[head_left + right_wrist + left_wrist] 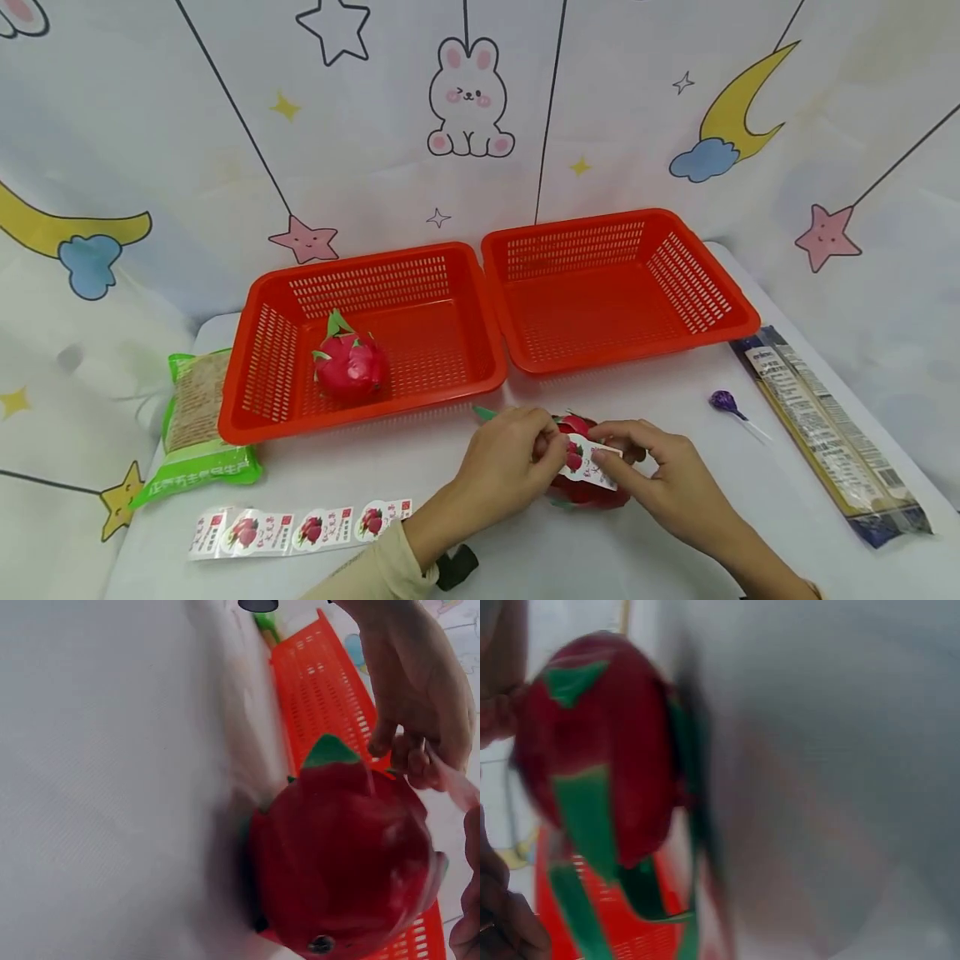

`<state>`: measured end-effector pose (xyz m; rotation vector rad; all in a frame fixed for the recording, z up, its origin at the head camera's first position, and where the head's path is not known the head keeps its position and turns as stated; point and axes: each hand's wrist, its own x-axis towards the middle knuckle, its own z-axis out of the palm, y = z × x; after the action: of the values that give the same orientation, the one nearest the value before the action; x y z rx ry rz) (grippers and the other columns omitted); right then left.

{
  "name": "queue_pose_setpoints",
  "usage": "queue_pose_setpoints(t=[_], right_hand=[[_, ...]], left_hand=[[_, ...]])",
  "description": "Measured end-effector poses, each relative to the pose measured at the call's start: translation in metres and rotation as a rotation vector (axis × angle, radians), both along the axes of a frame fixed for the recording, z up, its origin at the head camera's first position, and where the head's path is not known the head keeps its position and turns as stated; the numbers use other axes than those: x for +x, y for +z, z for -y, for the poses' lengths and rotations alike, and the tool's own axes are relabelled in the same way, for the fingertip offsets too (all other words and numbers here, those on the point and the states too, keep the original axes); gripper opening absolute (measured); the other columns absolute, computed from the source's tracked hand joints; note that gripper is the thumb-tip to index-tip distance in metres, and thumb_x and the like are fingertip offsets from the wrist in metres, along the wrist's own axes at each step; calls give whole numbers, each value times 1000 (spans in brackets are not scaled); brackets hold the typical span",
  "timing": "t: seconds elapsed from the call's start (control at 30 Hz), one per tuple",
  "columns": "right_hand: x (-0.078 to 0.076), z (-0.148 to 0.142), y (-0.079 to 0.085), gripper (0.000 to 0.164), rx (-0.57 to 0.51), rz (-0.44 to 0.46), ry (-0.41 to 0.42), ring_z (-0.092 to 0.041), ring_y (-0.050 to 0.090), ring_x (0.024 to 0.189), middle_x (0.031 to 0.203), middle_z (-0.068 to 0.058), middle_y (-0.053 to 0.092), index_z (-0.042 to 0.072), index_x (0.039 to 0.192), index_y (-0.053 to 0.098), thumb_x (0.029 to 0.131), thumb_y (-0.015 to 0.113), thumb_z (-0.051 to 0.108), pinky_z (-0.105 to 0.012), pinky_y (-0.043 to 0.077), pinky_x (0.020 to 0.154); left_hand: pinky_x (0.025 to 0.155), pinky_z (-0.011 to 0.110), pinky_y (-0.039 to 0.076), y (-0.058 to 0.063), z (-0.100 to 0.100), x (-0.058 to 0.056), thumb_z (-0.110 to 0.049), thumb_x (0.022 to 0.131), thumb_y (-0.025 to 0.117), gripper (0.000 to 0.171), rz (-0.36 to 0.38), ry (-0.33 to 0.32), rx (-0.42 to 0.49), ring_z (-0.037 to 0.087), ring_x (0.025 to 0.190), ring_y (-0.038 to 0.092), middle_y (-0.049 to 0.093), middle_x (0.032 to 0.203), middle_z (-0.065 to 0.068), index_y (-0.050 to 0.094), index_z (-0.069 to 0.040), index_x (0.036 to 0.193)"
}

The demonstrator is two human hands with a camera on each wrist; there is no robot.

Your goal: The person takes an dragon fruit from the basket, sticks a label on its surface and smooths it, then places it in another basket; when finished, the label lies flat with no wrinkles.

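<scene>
A white dragon fruit sticker [592, 463] is held over a red dragon fruit [588, 497] on the table. My left hand [504, 460] pinches the sticker's left end between thumb and curled fingers. At its right end, my right hand [678, 479] grips it, thumb on the printed face. The right wrist view shows the sticker [456, 786] edge-on above the fruit [345, 855], apart from its skin. Green leaf tips of the fruit [630, 750] point toward the baskets in the left wrist view. A second dragon fruit [351, 367] sits in the left red basket [420, 400].
Another red basket [637, 354] adjoins it on the right. A strip of stickers [300, 531] lies at front left, near a green-edged packet [198, 425]. To the right are a purple lollipop [726, 402] and a long, dark-ended package [832, 433]. A printed cloth [600, 100] hangs behind.
</scene>
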<state>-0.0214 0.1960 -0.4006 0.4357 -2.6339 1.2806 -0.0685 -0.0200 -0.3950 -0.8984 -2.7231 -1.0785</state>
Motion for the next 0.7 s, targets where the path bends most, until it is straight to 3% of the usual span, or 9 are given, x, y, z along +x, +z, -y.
queue_pose_setpoints(t=[0.17, 0.4, 0.53, 0.7], right_hand=[[-4, 0, -10, 27, 93, -38, -17, 2, 56, 74, 83, 17, 64, 23, 108, 73, 86, 79, 7, -20, 50, 58], [-8, 2, -13, 26, 115, -55, -28, 3, 54, 73, 84, 15, 67, 21, 105, 75, 84, 80, 6, -19, 50, 58], [-9, 2, -13, 26, 112, -40, -29, 3, 55, 73, 86, 14, 68, 21, 106, 75, 85, 80, 6, -20, 52, 59], [-8, 3, -14, 27, 98, -35, -25, 3, 56, 73, 85, 15, 68, 21, 105, 75, 85, 79, 4, -21, 52, 58]], left_hand=[[58, 14, 35, -20, -10, -4, -20, 90, 69, 17, -54, 38, -52, 9, 74, 51, 61, 80, -5, 62, -19, 75], [57, 13, 36, -28, -10, -8, -21, 91, 69, 10, 9, 67, -6, 6, 77, 49, 60, 82, -7, 60, -17, 92], [61, 13, 35, -28, -9, -7, -22, 94, 69, 9, -5, 44, -14, 7, 78, 48, 61, 84, -7, 61, -17, 94], [73, 16, 37, -32, -3, 2, -36, 95, 72, 25, 6, -13, -52, 9, 86, 48, 64, 101, -5, 62, -17, 107]])
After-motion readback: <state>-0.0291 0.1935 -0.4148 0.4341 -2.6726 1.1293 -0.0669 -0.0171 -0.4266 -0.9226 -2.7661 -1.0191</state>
